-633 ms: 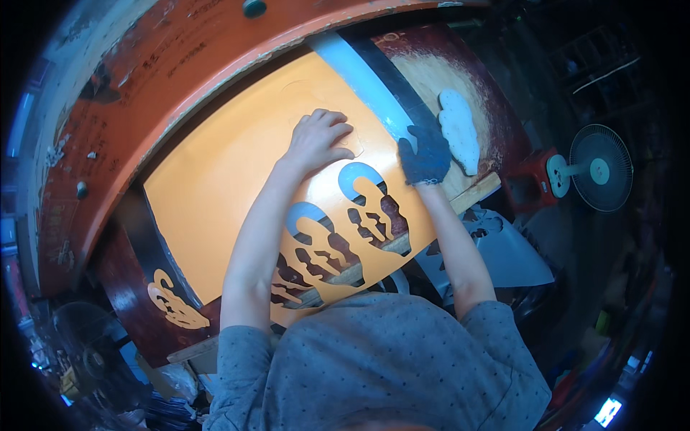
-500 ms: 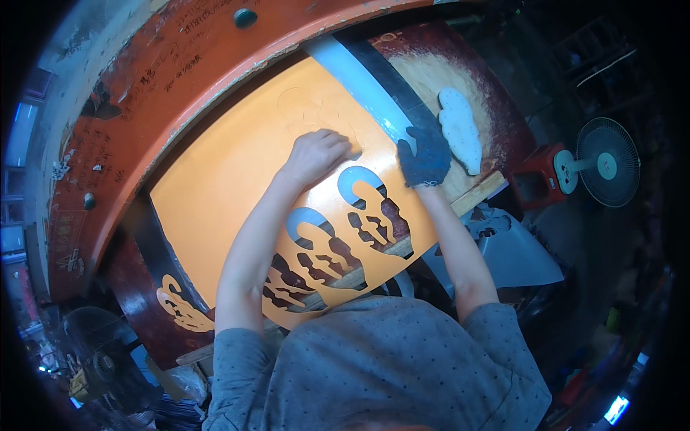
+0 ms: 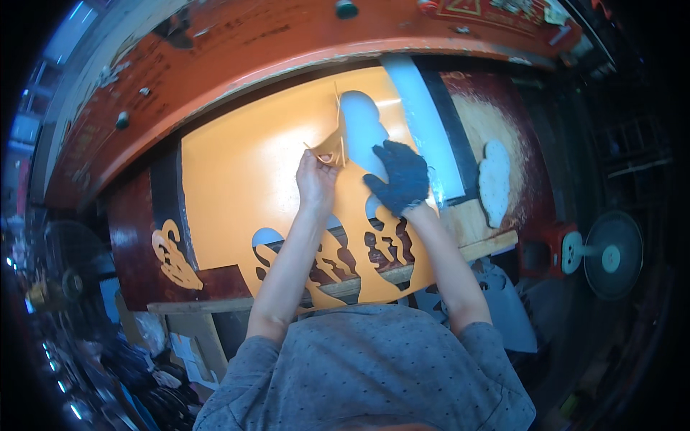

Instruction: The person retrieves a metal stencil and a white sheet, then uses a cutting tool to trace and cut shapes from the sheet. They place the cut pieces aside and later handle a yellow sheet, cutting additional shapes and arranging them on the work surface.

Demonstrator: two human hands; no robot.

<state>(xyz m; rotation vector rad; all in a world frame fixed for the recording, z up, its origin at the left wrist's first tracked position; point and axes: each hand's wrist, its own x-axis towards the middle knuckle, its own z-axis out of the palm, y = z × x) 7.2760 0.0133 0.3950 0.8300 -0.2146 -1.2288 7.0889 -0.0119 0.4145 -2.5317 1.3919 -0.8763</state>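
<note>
A large orange sheet (image 3: 237, 151) lies across the work surface, with several shaped cutouts along its near edge. My left hand (image 3: 316, 183), bare, pinches a cut-out orange piece (image 3: 333, 146) and holds it folded up, nearly on edge, out of the sheet. Beside that piece, a rounded opening shows the pale blue board (image 3: 361, 129) underneath. My right hand (image 3: 401, 178), in a dark glove, rests with spread fingers on the sheet at the right of the opening. It holds nothing.
An orange cut-out shape (image 3: 172, 260) lies at the left. A white scalloped piece (image 3: 494, 183) sits on the worn wood at the right, near a fan (image 3: 611, 257) and a red stool (image 3: 543, 248). A red-orange machine beam (image 3: 266, 47) spans the far side.
My left hand has taken hold of the cut piece and peeled it up, baring the blue board. The gloved right hand has shifted inward over the sheet. The view has turned.
</note>
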